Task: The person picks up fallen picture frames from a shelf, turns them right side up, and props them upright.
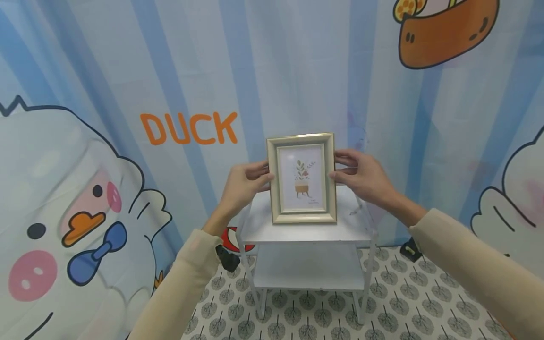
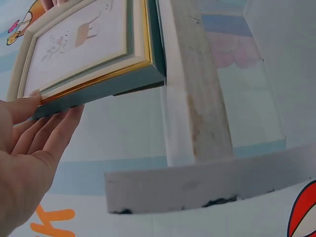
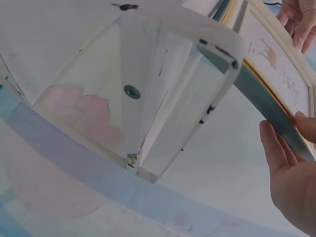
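A picture frame (image 1: 302,217) with a pale gold border stands upright, facing me, over the top of a small white table. Behind its glass is a print (image 1: 302,177) of a plant in a legged pot. My left hand (image 1: 248,183) holds the left side edge, thumb on the front and fingers behind. On the opposite edge, my right hand (image 1: 361,174) pinches the frame the same way. In the left wrist view the frame's lower edge (image 2: 108,81) lies right at the tabletop's edge. The right wrist view shows the frame's bluish-grey side (image 3: 266,101) between thumb and fingers.
The white table (image 1: 255,226) has a lower shelf (image 1: 309,269) and thin legs; its paint is chipped. A striped blue curtain (image 1: 293,71) with cartoon ducks hangs close behind. The floor (image 1: 323,316) has a tree pattern. A dark object (image 1: 411,250) lies right of the table.
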A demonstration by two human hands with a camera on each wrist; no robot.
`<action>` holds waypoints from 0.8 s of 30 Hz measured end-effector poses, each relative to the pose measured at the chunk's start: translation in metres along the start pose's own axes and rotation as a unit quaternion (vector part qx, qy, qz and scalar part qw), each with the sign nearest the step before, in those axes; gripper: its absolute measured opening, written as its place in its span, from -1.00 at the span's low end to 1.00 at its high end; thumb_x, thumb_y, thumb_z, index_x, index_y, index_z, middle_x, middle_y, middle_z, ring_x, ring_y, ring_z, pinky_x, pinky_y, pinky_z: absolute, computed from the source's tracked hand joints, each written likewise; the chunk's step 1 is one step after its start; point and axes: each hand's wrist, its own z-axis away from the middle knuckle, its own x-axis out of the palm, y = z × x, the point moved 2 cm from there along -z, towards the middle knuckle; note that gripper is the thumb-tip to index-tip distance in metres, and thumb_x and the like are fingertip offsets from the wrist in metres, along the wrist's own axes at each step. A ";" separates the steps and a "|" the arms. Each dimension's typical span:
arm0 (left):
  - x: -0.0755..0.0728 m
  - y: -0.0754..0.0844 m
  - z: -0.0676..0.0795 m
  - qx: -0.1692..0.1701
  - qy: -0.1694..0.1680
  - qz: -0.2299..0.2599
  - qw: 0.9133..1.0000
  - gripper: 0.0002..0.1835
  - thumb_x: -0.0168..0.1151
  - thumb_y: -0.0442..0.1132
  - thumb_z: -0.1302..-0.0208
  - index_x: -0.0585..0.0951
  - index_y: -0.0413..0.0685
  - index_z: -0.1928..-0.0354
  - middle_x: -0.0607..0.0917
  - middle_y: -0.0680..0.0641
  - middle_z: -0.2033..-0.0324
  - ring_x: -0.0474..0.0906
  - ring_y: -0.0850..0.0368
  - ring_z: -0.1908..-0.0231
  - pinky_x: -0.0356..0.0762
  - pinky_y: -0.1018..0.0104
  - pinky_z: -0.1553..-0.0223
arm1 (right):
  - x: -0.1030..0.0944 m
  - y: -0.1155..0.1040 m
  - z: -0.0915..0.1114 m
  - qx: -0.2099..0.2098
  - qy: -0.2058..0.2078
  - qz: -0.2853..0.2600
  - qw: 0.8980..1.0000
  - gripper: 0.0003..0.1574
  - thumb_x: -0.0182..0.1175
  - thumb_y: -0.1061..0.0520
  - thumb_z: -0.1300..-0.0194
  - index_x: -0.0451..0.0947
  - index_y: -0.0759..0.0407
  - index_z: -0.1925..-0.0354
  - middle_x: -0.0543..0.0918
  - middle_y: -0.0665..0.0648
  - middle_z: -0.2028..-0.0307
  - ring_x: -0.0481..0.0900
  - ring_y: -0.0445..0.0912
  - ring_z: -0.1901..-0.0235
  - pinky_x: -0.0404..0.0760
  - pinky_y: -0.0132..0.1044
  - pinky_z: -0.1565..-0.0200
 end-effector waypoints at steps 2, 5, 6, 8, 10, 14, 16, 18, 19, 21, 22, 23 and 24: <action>-0.001 0.000 0.002 0.008 -0.001 0.006 1.000 -0.45 0.34 -0.21 -0.48 0.52 -0.09 -0.45 0.68 -0.20 -0.30 0.73 -0.05 -0.21 0.78 0.29 -0.07 | 0.000 -0.001 0.001 -0.009 0.005 -0.001 1.000 -0.16 0.31 0.24 -0.47 0.22 0.32 -0.56 0.41 0.36 -0.51 0.64 0.27 -0.30 0.72 -0.12 -0.19; -0.003 0.001 0.004 0.011 0.003 0.006 1.000 -0.45 0.34 -0.22 -0.48 0.53 -0.10 -0.45 0.69 -0.21 -0.29 0.75 -0.05 -0.19 0.78 0.31 -0.06 | 0.000 -0.002 0.003 -0.017 0.009 0.000 1.000 -0.18 0.32 0.23 -0.46 0.25 0.30 -0.55 0.43 0.34 -0.50 0.65 0.26 -0.30 0.71 -0.07 -0.22; -0.003 0.001 0.004 0.012 0.004 0.005 1.000 -0.45 0.35 -0.21 -0.47 0.53 -0.09 -0.45 0.70 -0.21 -0.29 0.75 -0.05 -0.18 0.78 0.32 -0.05 | 0.000 -0.003 0.004 -0.019 0.010 -0.002 1.000 -0.18 0.33 0.23 -0.45 0.26 0.30 -0.55 0.44 0.34 -0.49 0.65 0.26 -0.30 0.70 -0.06 -0.23; -0.004 0.000 0.005 0.014 0.003 0.008 1.000 -0.46 0.35 -0.21 -0.47 0.54 -0.09 -0.44 0.70 -0.20 -0.29 0.76 -0.04 -0.18 0.78 0.32 -0.05 | 0.000 -0.003 0.006 -0.024 0.013 -0.003 1.000 -0.18 0.34 0.22 -0.44 0.27 0.29 -0.54 0.45 0.33 -0.48 0.66 0.25 -0.29 0.69 -0.04 -0.25; -0.004 0.000 0.007 0.017 0.000 0.014 1.000 -0.46 0.36 -0.21 -0.46 0.55 -0.09 -0.43 0.70 -0.19 -0.28 0.76 -0.03 -0.18 0.78 0.31 -0.06 | 0.000 -0.003 0.008 -0.030 0.016 0.001 0.999 -0.18 0.35 0.21 -0.44 0.29 0.29 -0.53 0.47 0.33 -0.47 0.66 0.24 -0.28 0.68 -0.02 -0.26; -0.006 0.001 0.011 0.022 -0.010 0.031 0.999 -0.48 0.37 -0.24 -0.45 0.57 -0.13 -0.40 0.71 -0.21 -0.27 0.75 -0.05 -0.19 0.77 0.29 -0.09 | -0.001 -0.005 0.015 -0.043 0.022 0.010 0.999 -0.21 0.36 0.19 -0.44 0.32 0.32 -0.51 0.50 0.35 -0.45 0.67 0.25 -0.27 0.67 0.03 -0.28; -0.006 0.001 0.013 0.024 -0.014 0.033 0.999 -0.49 0.37 -0.24 -0.45 0.58 -0.14 -0.39 0.71 -0.22 -0.27 0.75 -0.05 -0.19 0.76 0.27 -0.10 | -0.001 -0.006 0.018 -0.042 0.026 0.018 0.999 -0.22 0.36 0.18 -0.44 0.34 0.32 -0.50 0.52 0.36 -0.43 0.68 0.25 -0.26 0.67 0.05 -0.27; -0.007 0.001 0.014 0.027 -0.017 0.034 0.999 -0.50 0.37 -0.24 -0.44 0.59 -0.15 -0.38 0.71 -0.23 -0.26 0.75 -0.06 -0.18 0.76 0.26 -0.11 | -0.001 -0.007 0.021 -0.039 0.030 0.025 0.998 -0.24 0.35 0.17 -0.45 0.35 0.31 -0.49 0.54 0.36 -0.41 0.69 0.25 -0.25 0.68 0.07 -0.26; -0.007 0.001 0.015 0.030 -0.020 0.032 0.999 -0.50 0.37 -0.24 -0.44 0.60 -0.16 -0.37 0.72 -0.23 -0.25 0.76 -0.07 -0.18 0.76 0.25 -0.12 | -0.001 -0.008 0.022 -0.038 0.033 0.030 0.998 -0.26 0.36 0.17 -0.44 0.37 0.30 -0.48 0.56 0.36 -0.39 0.70 0.25 -0.24 0.69 0.07 -0.25; -0.008 0.001 0.016 0.032 -0.024 0.028 0.999 -0.51 0.37 -0.24 -0.45 0.60 -0.16 -0.37 0.71 -0.24 -0.25 0.76 -0.08 -0.17 0.75 0.24 -0.13 | 0.000 -0.010 0.025 -0.034 0.039 0.044 0.998 -0.27 0.35 0.16 -0.45 0.39 0.29 -0.48 0.60 0.36 -0.35 0.73 0.24 -0.20 0.72 0.08 -0.20; -0.008 0.000 0.017 0.034 -0.026 0.027 0.999 -0.51 0.37 -0.25 -0.45 0.60 -0.17 -0.37 0.72 -0.24 -0.25 0.76 -0.09 -0.16 0.75 0.24 -0.14 | 0.001 -0.011 0.026 -0.032 0.042 0.048 0.997 -0.27 0.35 0.17 -0.45 0.39 0.28 -0.48 0.62 0.37 -0.33 0.74 0.24 -0.18 0.74 0.07 -0.17; -0.009 0.000 0.017 0.033 -0.027 0.025 0.999 -0.52 0.37 -0.24 -0.45 0.61 -0.16 -0.36 0.72 -0.23 -0.25 0.77 -0.09 -0.15 0.75 0.25 -0.14 | 0.001 -0.012 0.027 -0.030 0.044 0.050 0.997 -0.28 0.35 0.17 -0.45 0.39 0.28 -0.48 0.63 0.38 -0.31 0.76 0.24 -0.16 0.77 0.04 -0.14; -0.009 0.000 0.018 0.033 -0.028 0.022 0.999 -0.52 0.37 -0.24 -0.45 0.61 -0.16 -0.36 0.72 -0.23 -0.24 0.77 -0.08 -0.15 0.75 0.26 -0.14 | 0.002 -0.012 0.028 -0.029 0.046 0.052 0.997 -0.27 0.35 0.17 -0.45 0.39 0.29 -0.48 0.64 0.39 -0.30 0.77 0.24 -0.14 0.79 0.01 -0.10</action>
